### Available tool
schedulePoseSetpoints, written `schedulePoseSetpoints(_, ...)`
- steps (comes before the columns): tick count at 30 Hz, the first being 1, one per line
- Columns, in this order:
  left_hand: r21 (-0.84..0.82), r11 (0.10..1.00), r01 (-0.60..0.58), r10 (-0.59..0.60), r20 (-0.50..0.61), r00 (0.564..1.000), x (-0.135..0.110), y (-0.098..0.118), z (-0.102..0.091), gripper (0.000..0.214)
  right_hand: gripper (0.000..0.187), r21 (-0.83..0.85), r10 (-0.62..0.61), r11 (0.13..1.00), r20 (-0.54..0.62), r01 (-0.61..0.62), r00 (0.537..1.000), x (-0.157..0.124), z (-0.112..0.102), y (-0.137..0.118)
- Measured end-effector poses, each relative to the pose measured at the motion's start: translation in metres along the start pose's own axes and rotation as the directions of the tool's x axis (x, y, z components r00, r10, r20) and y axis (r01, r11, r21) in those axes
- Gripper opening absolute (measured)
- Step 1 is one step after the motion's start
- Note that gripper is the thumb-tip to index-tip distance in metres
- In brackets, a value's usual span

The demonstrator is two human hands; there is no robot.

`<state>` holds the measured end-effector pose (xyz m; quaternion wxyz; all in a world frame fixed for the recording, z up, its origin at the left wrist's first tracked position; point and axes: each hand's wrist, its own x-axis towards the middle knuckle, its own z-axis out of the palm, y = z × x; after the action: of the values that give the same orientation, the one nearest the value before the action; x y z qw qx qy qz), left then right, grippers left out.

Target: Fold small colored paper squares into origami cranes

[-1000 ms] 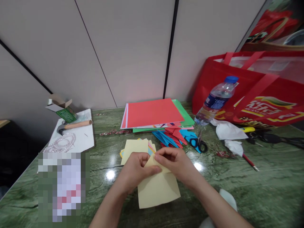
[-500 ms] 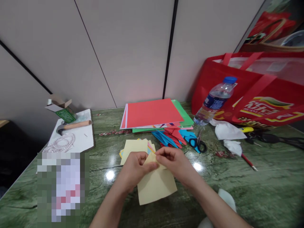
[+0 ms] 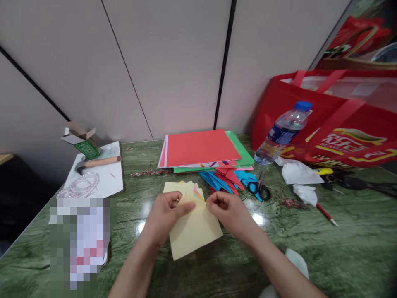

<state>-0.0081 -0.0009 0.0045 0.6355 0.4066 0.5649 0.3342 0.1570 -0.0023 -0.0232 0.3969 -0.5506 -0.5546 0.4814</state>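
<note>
A grey panelled wall (image 3: pixel 173 62) backs the green marbled table (image 3: pixel 356 256).

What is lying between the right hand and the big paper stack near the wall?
In the head view, red paper pieces and blue paper pieces lie between the right hand and the big paper stack.

On a white board (image 3: pixel 109 183), a hammer (image 3: pixel 101 163) and beads (image 3: pixel 81 185) are laid; a red bag (image 3: pixel 336 116) is partly covered by a bottle (image 3: pixel 283 134).

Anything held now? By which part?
Pale-yellow rectangular paper sheet: left hand pinches its far edge; right hand is at its far-right corner, grip unclear.
</note>
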Motion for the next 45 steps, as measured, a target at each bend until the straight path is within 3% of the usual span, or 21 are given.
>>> schedulePoseSetpoints(4, -0.06, 0.998, 0.001, -0.005, -0.067, 0.998, -0.003, 0.008, -0.011, 0.03, 0.013, 0.052, 0.015, 0.999, 0.005, -0.015, 1.0, 0.002, -0.003, 0.002)
schedulePoseSetpoints(8, -0.013, 1.0, 0.017, -0.017, -0.049, 0.999, -0.003, 0.008, -0.013, 0.031, 0.016, 0.135, -0.009, 0.991, -0.096, 0.022, 0.995, 0.003, -0.004, 0.001)
schedulePoseSetpoints(12, 0.091, 0.996, 0.017, -0.021, 0.044, 0.999, -0.001, 0.002, -0.001, 0.03, 0.017, 0.199, -0.003, 0.98, 0.005, 0.002, 1.0, 0.001, -0.001, -0.004)
schedulePoseSetpoints(15, 0.141, 0.99, -0.018, 0.009, 0.063, 0.998, -0.001, -0.001, 0.008, 0.03, 0.013, 0.207, 0.044, 0.977, 0.082, -0.06, 0.996, -0.001, 0.001, -0.006)
schedulePoseSetpoints(18, 0.183, 0.982, -0.042, 0.029, 0.07, 0.997, -0.002, -0.002, 0.013, 0.03, 0.006, 0.199, 0.057, 0.977, 0.086, -0.074, 0.995, -0.002, 0.002, -0.006)
schedulePoseSetpoints(34, 0.271, 0.959, -0.082, 0.045, 0.137, 0.989, -0.001, -0.005, 0.016, 0.034, 0.005, 0.15, -0.032, 0.988, 0.058, 0.023, 0.998, -0.003, 0.002, -0.005)
schedulePoseSetpoints(40, 0.315, 0.945, -0.084, 0.011, 0.225, 0.974, -0.002, -0.008, 0.02, 0.03, 0.007, 0.125, -0.066, 0.991, 0.07, 0.057, 0.995, -0.003, 0.001, -0.003)
schedulePoseSetpoints(45, 0.303, 0.95, -0.078, 0.022, 0.184, 0.983, -0.002, -0.007, 0.018, 0.029, 0.006, 0.18, -0.08, 0.981, 0.05, 0.07, 0.996, -0.003, 0.003, -0.004)
